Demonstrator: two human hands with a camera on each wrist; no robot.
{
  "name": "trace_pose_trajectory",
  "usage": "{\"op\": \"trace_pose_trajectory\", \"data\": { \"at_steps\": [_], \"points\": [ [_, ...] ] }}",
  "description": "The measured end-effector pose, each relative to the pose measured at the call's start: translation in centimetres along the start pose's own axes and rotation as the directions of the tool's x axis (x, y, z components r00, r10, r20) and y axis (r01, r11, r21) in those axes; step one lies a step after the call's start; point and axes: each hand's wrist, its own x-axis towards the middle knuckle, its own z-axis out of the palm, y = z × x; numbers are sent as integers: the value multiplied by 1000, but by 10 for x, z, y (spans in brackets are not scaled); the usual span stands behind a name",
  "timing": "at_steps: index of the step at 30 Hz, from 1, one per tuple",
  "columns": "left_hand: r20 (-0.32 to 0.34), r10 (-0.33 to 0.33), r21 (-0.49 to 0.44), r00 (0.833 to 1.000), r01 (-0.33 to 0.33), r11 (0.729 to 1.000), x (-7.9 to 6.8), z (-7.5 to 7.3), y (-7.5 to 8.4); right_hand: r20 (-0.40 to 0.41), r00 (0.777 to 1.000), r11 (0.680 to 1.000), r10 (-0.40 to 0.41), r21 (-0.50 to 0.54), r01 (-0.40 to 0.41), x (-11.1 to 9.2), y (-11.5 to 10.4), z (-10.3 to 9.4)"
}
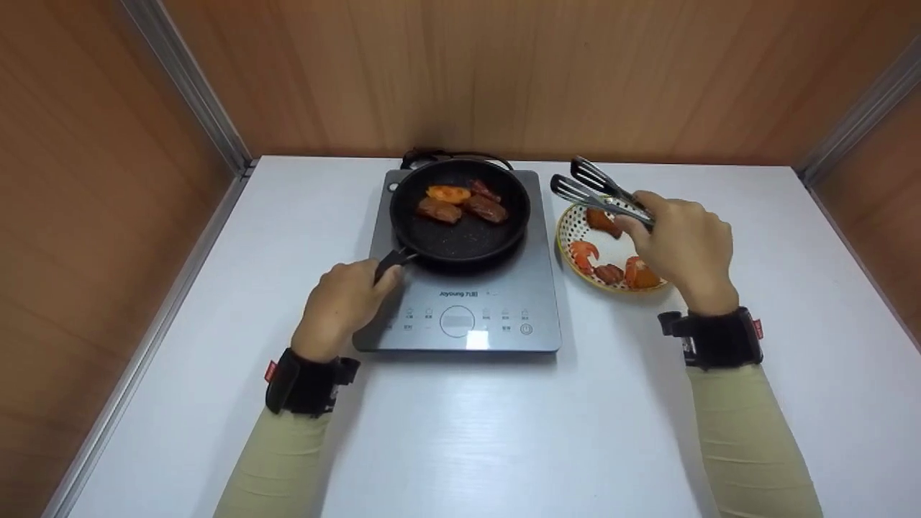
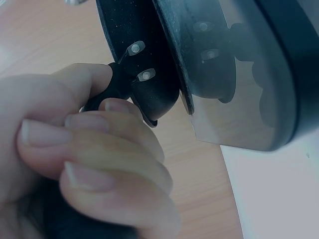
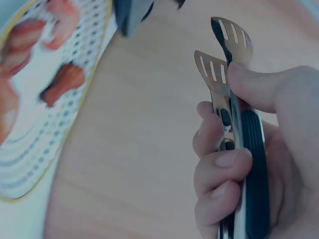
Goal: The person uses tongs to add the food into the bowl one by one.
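Observation:
My left hand [image 1: 349, 302] grips the black handle of a frying pan [image 1: 460, 243]; the left wrist view shows its fingers [image 2: 117, 154] curled round that handle. The pan rests on a grey induction cooker [image 1: 504, 277]. In it lie an orange oval slice [image 1: 448, 194], two brown meat pieces [image 1: 487, 208] and a dark red piece [image 1: 485, 190]. My right hand [image 1: 687, 241] holds slotted food tongs [image 1: 626, 208] above a dotted, yellow-rimmed plate [image 1: 611, 248]. The tong heads stand apart with nothing between them. Part of the plate is hidden behind this hand.
On the plate sit a brown drumstick-like piece [image 1: 603, 221], a red-orange curved piece [image 1: 583, 255] and other food pieces. A black cable [image 1: 475, 155] runs behind the pan. Wooden panels [image 1: 504, 79] enclose the white table [image 1: 460, 432] at the back and sides.

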Motion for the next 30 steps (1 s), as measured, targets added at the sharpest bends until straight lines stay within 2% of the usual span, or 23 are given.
{"op": "trace_pose_trajectory", "data": {
  "at_steps": [4,8,20,30],
  "points": [
    [2,4,-8,1000,-4,1000,0,1,-1,48,996,996,73,40,-75,-8,20,7],
    [-4,7,-10,1000,-7,1000,0,0,-1,81,991,994,106,33,-109,-8,32,11],
    [-2,1,-21,1000,-1,1000,0,-2,1,108,984,990,139,11,-141,-9,62,25],
    [8,6,-14,1000,-6,1000,0,-1,-1,195,966,985,170,-11,-172,-9,73,34]
  ]
}}
